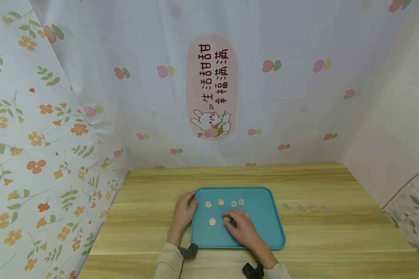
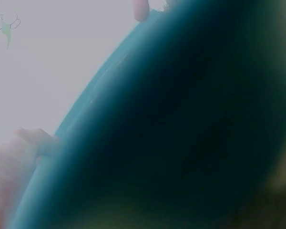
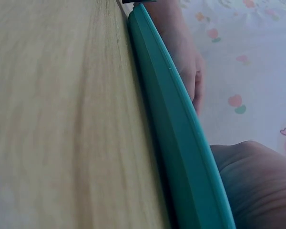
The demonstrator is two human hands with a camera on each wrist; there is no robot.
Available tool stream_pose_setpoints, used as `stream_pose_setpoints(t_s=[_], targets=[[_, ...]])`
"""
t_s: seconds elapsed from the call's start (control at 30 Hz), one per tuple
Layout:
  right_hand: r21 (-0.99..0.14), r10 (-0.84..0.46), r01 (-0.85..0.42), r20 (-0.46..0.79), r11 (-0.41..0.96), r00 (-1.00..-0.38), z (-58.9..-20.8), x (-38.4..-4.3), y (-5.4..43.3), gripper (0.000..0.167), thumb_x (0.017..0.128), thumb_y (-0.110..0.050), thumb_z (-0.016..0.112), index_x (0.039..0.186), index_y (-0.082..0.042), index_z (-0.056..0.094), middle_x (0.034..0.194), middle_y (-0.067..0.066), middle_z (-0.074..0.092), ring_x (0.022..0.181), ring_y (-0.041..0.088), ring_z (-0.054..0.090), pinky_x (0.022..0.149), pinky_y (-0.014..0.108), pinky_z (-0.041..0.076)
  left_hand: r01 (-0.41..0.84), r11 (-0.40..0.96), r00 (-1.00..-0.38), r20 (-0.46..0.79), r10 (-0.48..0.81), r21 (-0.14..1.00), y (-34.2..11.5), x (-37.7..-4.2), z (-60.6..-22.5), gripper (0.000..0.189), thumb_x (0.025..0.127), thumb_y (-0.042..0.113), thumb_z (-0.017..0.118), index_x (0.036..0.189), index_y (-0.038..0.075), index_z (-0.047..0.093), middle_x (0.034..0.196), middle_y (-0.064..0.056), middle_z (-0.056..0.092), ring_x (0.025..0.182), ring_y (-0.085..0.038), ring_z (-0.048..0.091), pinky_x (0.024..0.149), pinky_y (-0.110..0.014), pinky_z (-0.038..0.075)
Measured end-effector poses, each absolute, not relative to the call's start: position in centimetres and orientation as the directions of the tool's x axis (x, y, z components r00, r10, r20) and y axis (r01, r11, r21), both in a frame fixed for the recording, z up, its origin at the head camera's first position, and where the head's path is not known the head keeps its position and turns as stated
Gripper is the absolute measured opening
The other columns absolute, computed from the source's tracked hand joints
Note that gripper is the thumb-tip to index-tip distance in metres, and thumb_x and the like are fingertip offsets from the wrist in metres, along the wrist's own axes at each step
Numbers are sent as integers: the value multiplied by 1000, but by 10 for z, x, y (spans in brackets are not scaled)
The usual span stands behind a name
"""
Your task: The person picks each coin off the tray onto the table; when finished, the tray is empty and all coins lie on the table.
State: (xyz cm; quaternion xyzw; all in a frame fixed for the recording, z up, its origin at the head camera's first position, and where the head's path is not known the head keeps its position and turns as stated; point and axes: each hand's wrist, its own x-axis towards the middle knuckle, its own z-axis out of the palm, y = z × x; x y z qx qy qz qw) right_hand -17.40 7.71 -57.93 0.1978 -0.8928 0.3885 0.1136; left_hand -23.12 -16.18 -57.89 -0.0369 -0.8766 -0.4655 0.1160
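Right hand [image 1: 243, 228] reaches over the tray's near edge, fingers [image 1: 233, 213] pinching a coin [image 1: 227, 219] a bit left of tray center. Makes sense: thin flat piece, a thumb-and-finger pinch is about the only clean grip. Can't tell if it's lifted or touching the tray. Left hand [image 1: 184, 211] sits on the tray's left edge near the far left corner, thumb side just inside the rim. Reads as a brace so the tray [image 1: 265, 224] won't slide while the other hand works; whether those fingers clench the rim or just rest there, can't tell, left wrist view is mostly blur. Toward the tray's far edge: gold-looking pair [image 1: 221, 202] on the left, spaced apart, and silvery pair [image 1: 241, 202] on the right, close together. Looks like color decides the side, my read. Lone coin [image 1: 212, 221] sits nearer the left edge, below the gold ones, well separated, so fingers can get round it. Bench coins [image 1: 302, 207], four of them, lie in a loose row off the tray's right edge, toward the bench's right edge, gaps between; probably spread so each can be taken singly. Tray lies flat on the bench [image 1: 335, 240], per right wrist view; raised rim should stop coins sliding off.
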Motion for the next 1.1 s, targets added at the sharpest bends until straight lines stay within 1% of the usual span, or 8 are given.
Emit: stream_pose_setpoints(t_s=[0.2, 0.33, 0.53, 0.73, 0.83, 0.9, 1.03, 1.1], targets=[[-614, -283, -459, 367, 641, -886, -579, -174, 78, 22, 85, -22, 78, 106, -19, 75, 86, -16, 61, 77, 0, 45, 71, 27, 34, 182, 566, -968, 248, -41, 804, -161, -231, -579, 41, 94, 14, 66, 134, 6, 61, 137, -13, 62, 130, -34, 51, 113, -54, 39], [-579, -295, -465, 367, 669, -882, -579, -174, 79, 23, 85, -27, 77, 106, -17, 76, 82, -17, 59, 78, 1, 48, 72, 29, 38, 182, 568, -968, 249, -41, 802, -160, -231, -579, 41, 94, 14, 66, 134, 7, 61, 136, -13, 62, 130, -34, 51, 113, -54, 38], [-581, -291, -445, 342, 682, -893, -577, -173, 79, 24, 85, -32, 77, 103, -16, 76, 80, -17, 57, 79, 2, 50, 76, 32, 44, 184, 572, -967, 250, -39, 799, -160, -231, -579, 40, 94, 14, 66, 134, 6, 61, 136, -13, 62, 130, -34, 51, 113, -54, 39], [-556, -325, -527, 425, 643, -845, -577, -172, 76, 17, 82, -32, 80, 92, -19, 74, 77, -17, 56, 75, -1, 47, 67, 22, 46, 194, 569, -964, 262, -39, 799, -160, -231, -579, 40, 93, 13, 67, 133, 6, 62, 135, -14, 63, 129, -35, 52, 112, -55, 39], [-574, -305, -525, 439, 628, -845, -576, -171, 77, 19, 82, -32, 80, 93, -17, 74, 78, -17, 57, 75, -1, 48, 66, 22, 47, 194, 568, -964, 263, -41, 800, -161, -231, -579, 40, 94, 12, 66, 133, 6, 62, 135, -14, 63, 130, -35, 51, 112, -56, 39], [-564, -291, -533, 465, 631, -836, -575, -171, 81, 21, 82, -32, 80, 94, -16, 75, 80, -16, 59, 76, -1, 51, 67, 23, 49, 187, 565, -966, 255, -44, 804, -161, -231, -580, 40, 94, 13, 66, 133, 6, 62, 136, -14, 63, 130, -34, 51, 112, -55, 38], [-500, -257, -568, 559, 654, -788, -572, -172, 101, 24, 79, -30, 83, 94, -13, 74, 81, -12, 63, 75, 1, 55, 66, 23, 50, 187, 563, -966, 256, -44, 805, -161, -232, -581, 39, 94, 13, 66, 133, 6, 62, 136, -14, 63, 131, -34, 51, 113, -55, 38], [-488, -227, -566, 590, 665, -775, -570, -173, 118, 24, 77, -26, 84, 94, -12, 74, 82, -11, 63, 74, 2, 55, 64, 22, 49, 188, 560, -966, 256, -45, 807, -162, -232, -581, 40, 94, 14, 66, 133, 6, 62, 136, -14, 63, 131, -35, 51, 113, -55, 38]])
